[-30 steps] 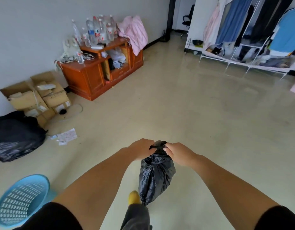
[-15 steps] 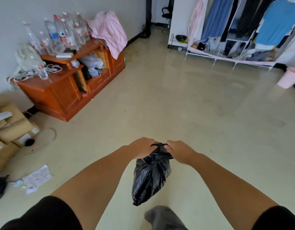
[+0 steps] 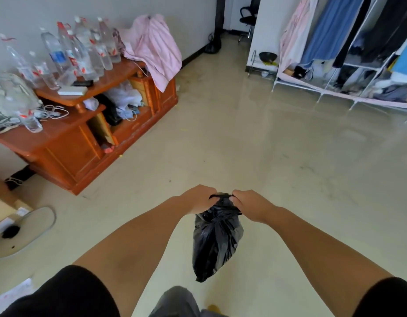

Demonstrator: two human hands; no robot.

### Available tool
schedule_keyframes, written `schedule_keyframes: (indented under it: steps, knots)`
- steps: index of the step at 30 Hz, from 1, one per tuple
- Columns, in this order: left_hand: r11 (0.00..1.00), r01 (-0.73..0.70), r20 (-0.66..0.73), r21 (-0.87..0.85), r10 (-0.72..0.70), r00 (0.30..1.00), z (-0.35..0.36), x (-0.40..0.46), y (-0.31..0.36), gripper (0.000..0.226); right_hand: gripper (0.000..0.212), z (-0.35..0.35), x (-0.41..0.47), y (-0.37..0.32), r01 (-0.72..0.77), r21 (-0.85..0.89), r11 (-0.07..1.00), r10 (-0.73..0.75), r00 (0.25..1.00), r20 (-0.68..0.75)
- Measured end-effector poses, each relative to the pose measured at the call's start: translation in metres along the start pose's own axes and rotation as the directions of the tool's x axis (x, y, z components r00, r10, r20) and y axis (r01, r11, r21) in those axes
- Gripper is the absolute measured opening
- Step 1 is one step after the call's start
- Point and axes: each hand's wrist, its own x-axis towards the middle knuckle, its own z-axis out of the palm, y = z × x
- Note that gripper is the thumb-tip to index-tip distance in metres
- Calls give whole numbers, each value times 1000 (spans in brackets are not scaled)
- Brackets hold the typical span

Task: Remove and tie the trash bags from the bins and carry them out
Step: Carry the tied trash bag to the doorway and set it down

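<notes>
A small black trash bag (image 3: pixel 215 241) hangs in front of me above the beige floor, its neck gathered and twisted. My left hand (image 3: pixel 199 199) grips the bag's top from the left side. My right hand (image 3: pixel 249 205) grips it from the right, and a short black strip of the bag stretches between the two fists. The fingers of both hands curl round the plastic. No bin shows in this view.
A red wooden cabinet (image 3: pixel 83 143) stands at the left, with several plastic bottles (image 3: pixel 79 53) and a pink cloth (image 3: pixel 152 49) on it. A clothes rack (image 3: pixel 348 53) lines the far right. A fan base (image 3: pixel 24 232) and cardboard boxes (image 3: pixel 3 209) lie at the left edge. A doorway (image 3: pixel 239 24) opens at the back.
I have walked forward across the room: the blue basket and the big black bag at the left have left the view, and the cabinet is closer. Both hands keep their hold on the bag.
</notes>
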Motion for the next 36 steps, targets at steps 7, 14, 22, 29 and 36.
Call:
schedule_keyframes:
  steps: [7, 14, 22, 29, 36]
  knots:
    - [1000, 26, -7, 13, -26, 1000, -92, 150, -64, 33, 30, -72, 173, 42, 18, -4, 1000, -18, 999, 37]
    - [996, -28, 14, 84, 27, 1000, -221, 310, -128, 28, 33, -163, 356, 75, -15, -14, 1000, 15, 1000, -4]
    - [990, -60, 42, 124, 55, 998, -337, 489, -174, 34, 25, -255, 529, 135, -46, 44, 998, 48, 998, -48]
    - [994, -24, -1, 106, 25, 1000, -421, 678, -205, 27, 25, -351, 694, 224, -3, 17, 1000, 3, 1000, -29]
    - [999, -3, -38, 44, 5, 999, -519, 839, -219, 26, 33, -461, 849, 298, 28, -44, 999, -27, 1000, 13]
